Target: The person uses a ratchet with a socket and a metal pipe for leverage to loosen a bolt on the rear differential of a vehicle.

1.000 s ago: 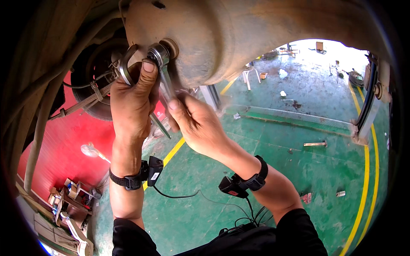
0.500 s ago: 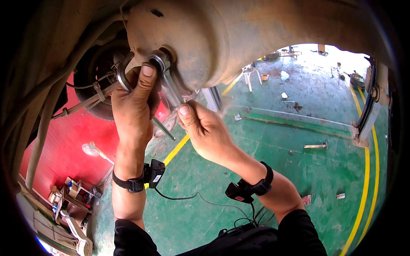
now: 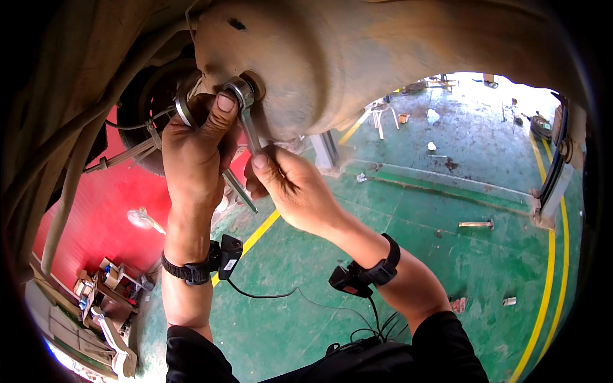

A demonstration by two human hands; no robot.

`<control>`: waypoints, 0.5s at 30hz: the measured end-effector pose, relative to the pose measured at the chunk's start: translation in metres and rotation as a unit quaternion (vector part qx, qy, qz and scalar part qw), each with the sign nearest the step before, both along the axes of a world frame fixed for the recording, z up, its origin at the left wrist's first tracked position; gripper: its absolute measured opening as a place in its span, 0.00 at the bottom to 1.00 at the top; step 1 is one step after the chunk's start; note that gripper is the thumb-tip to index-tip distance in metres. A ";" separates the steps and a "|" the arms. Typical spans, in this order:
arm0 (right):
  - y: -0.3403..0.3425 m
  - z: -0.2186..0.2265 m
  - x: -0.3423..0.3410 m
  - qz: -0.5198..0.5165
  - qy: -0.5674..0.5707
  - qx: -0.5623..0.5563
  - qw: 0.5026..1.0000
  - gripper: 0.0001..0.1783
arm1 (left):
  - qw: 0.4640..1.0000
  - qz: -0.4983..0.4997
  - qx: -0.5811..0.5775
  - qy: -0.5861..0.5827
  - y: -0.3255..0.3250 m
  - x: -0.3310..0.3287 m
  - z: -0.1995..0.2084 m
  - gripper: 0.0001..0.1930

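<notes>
A ring-ended wrench [image 3: 250, 131] is fitted at a round plug [image 3: 256, 82] on the rusty, rounded metal housing [image 3: 287, 57] overhead. My right hand [image 3: 297, 191] is closed round the lower part of its handle. My left hand [image 3: 195, 153] has its thumb pressed against the wrench's ring end at the plug. Its fingers wrap round a second metal tool, which looks like another wrench; a ring [image 3: 184, 108] shows beyond the hand and a shaft [image 3: 241, 193] comes out below it. The fingers hide the tool's middle.
Pipes [image 3: 70, 172] and a wheel [image 3: 150, 96] lie to the left under the vehicle. A lift post [image 3: 555, 185] stands at right. The green floor [image 3: 396, 249] bears a metal bar [image 3: 476, 225] and a can [image 3: 509, 301]. Cables hang from both wrist straps.
My right hand has moved a little left, swinging the wrench handle the same way. My left hand keeps its thumb on the ring end. The whole view has shifted slightly.
</notes>
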State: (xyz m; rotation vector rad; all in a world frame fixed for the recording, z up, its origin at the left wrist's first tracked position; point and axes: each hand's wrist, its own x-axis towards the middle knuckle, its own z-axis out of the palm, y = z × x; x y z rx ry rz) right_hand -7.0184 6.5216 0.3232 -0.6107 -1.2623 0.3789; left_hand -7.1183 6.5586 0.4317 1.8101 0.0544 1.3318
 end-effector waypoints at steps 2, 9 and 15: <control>0.009 -0.003 0.004 0.008 0.017 0.044 0.999 0.20 | 1.000 -0.001 -0.006 -0.002 -0.003 0.002 -0.001 0.09; 0.002 -0.012 0.008 0.019 0.006 0.023 1.000 0.22 | 0.999 0.012 0.038 0.023 0.008 -0.002 -0.007 0.12; -0.018 -0.002 0.009 0.054 0.014 -0.005 0.998 0.26 | 1.000 -0.022 0.005 0.001 0.000 0.001 -0.008 0.11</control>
